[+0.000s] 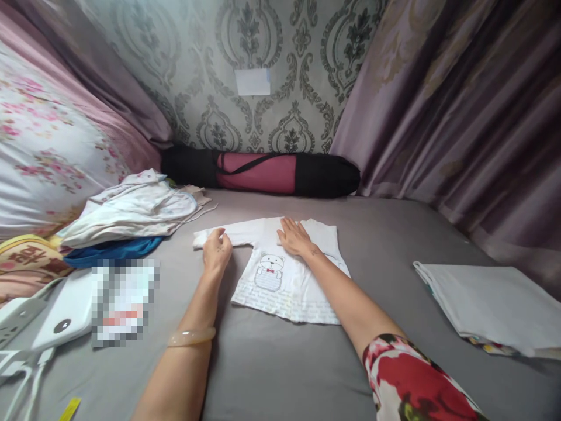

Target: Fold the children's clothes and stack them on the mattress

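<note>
A small white baby shirt [269, 272] lies spread on the grey sheet, with a bear print and a red bow on its front. One sleeve stretches out to the left, while the other side's sleeve seems folded in over the body. My left hand [217, 250] has its fingers curled at the end of the outstretched sleeve, seemingly pinching it; the fingertips are partly hidden. Flat on the upper middle of the shirt, near the neckline, rests my right hand [297, 237], its fingers extended and holding nothing.
Piled clothes [135, 204] lie at left, beside a floral pillow [52, 134]. Nearer are a white power bank [65, 310], cables and a power strip [17, 316]. A black-and-pink rolled bag [258, 172] lies against the wall. Folded white cloth [491, 298] sits at right.
</note>
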Demonstrator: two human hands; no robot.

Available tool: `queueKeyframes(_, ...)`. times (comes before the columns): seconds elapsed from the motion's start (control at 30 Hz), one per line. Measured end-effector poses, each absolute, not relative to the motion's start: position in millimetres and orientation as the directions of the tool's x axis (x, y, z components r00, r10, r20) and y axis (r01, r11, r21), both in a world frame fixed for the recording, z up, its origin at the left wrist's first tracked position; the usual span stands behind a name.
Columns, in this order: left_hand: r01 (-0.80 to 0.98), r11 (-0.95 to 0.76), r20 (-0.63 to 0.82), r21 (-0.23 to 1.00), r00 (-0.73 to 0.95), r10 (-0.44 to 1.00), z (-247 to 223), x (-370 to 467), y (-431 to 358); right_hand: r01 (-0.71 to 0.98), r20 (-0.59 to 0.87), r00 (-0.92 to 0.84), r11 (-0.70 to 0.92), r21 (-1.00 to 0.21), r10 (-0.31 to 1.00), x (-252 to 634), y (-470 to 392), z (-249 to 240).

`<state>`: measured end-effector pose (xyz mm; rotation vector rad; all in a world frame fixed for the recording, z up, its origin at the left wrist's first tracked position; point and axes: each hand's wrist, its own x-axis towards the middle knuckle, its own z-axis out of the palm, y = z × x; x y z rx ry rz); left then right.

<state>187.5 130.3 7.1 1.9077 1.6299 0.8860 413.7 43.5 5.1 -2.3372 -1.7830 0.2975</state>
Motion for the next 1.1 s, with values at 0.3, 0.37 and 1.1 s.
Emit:
queueKeyframes(0.3,0.724,-0.162,0.22,0.671,0.015,0.975,13,175,140,0.888,-0.108,0.249,-0.271,-0.371,0.962,418,44,14)
queueKeyframes(0.37,0.765,-0.181,0.262,0.618,0.017,0.965,14,171,142,0.87,-0.06,0.331,-0.329,-0.367,0.942,424,42,16)
queueKeyframes(1.1,0.826,0.118,0.117,0.552,-0.217,0.969,15,156,138,0.765,-0.022,0.584,-0.559,-0.319,0.811,485,1,11)
